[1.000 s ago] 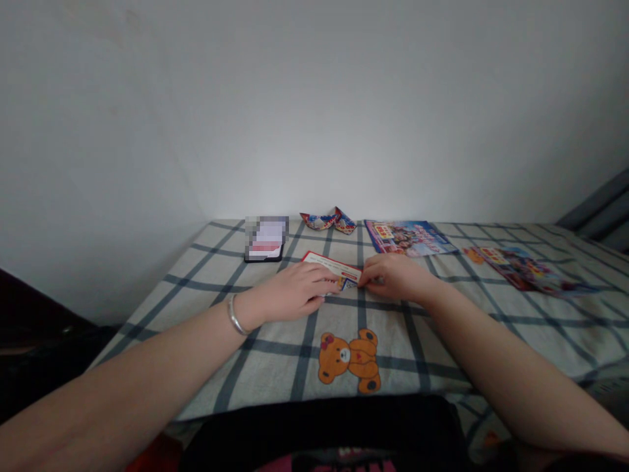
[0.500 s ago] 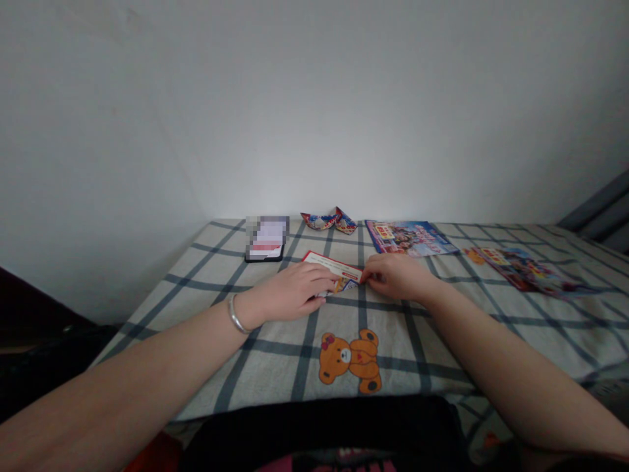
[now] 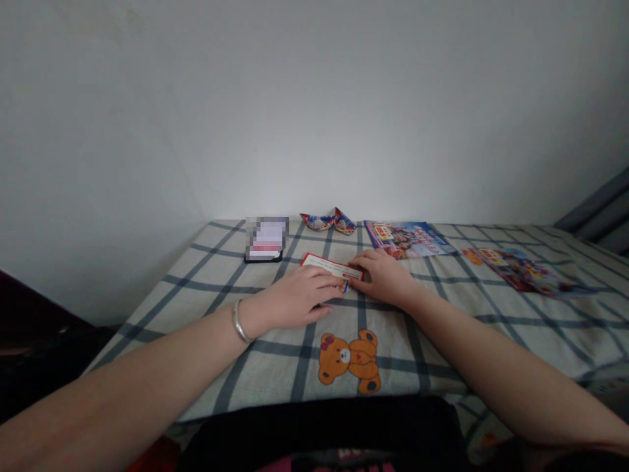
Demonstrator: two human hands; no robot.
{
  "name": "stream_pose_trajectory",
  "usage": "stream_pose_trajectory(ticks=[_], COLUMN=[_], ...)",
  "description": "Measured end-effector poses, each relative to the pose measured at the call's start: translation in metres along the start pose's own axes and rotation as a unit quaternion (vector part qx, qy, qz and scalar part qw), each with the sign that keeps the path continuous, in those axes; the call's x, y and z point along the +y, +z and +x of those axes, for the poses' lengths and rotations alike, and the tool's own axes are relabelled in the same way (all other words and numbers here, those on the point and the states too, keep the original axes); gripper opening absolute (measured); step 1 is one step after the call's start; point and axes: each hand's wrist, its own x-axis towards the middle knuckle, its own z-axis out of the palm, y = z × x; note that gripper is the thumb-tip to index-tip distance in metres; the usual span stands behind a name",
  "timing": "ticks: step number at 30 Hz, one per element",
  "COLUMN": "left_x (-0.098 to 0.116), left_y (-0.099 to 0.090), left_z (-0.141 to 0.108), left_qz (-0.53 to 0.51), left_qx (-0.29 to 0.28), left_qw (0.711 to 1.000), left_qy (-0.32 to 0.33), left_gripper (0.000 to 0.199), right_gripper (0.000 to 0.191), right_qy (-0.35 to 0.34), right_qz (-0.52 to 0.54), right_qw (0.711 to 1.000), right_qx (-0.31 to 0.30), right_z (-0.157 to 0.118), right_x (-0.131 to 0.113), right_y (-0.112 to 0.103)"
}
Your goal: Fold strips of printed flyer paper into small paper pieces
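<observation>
Red-edged folded paper [image 3: 330,264] is lying on the desk [image 3: 211,396], at the hands. The left hand [image 3: 299,295] is resting palm down across it, fingers loosely apart; the right hand [image 3: 383,276] is touching its right end, but whether it is pinching cannot be told. Uneven pressure, or the plaid tablecloth [image 3: 275,364] rucking, could leave the paper skewed or creased. Beyond, a phone [image 3: 266,240], two folded paper pieces [image 3: 327,225] and two flyers [image 3: 413,240] are limiting room toward the wall [image 3: 314,118]; nearer the desk edge, a printed teddy bear [image 3: 346,360] is marking open cloth for moving.
</observation>
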Motion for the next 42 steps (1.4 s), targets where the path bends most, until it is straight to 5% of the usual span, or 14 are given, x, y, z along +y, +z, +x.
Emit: stream_pose_trajectory(ticks=[9,18,42], left_x=[-0.007,-0.017,-0.016], left_y=[0.0,0.012,0.011], left_z=[0.0,-0.006,-0.004], left_qz=[-0.051,0.041,0.031], left_qx=[0.025,0.047,0.044], left_qw=[0.998,0.982,0.983], left_qy=[-0.001,-0.177,-0.173], left_gripper=[0.022,0.044,0.035], right_gripper=[0.031,0.033,0.03], right_qy=[-0.034,-0.049,-0.032], right_qz=[0.042,0.073,0.09], right_qw=[0.999,0.996,0.995], right_qx=[0.0,-0.015,0.0], right_z=[0.002,0.002,0.004], right_x=[0.01,0.016,0.011], right_y=[0.004,0.006,0.008])
